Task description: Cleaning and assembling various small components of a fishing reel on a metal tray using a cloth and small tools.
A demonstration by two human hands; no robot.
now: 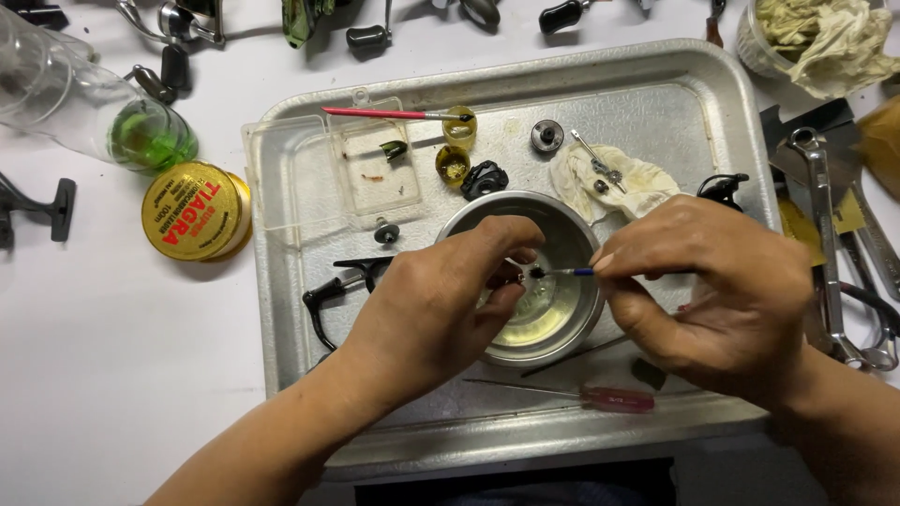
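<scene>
A white tabletop [112, 375] carries a dented metal tray [703, 103], with a steel bowl [577, 323] near its middle. Over the bowl the left hand [436, 309] pinches a small dark part [516, 277], and the right hand [722, 286] grips a thin blue-handled brush [572, 272] whose tip touches it. At twelve o'clock lies a stained rag [647, 187], at eleven a clear plastic box [309, 178] and a red brush [375, 113]. At six lies a red screwdriver [614, 400]. Off the tray, wrenches [825, 225] sit at three, a yellow tin [192, 211] at nine.
</scene>
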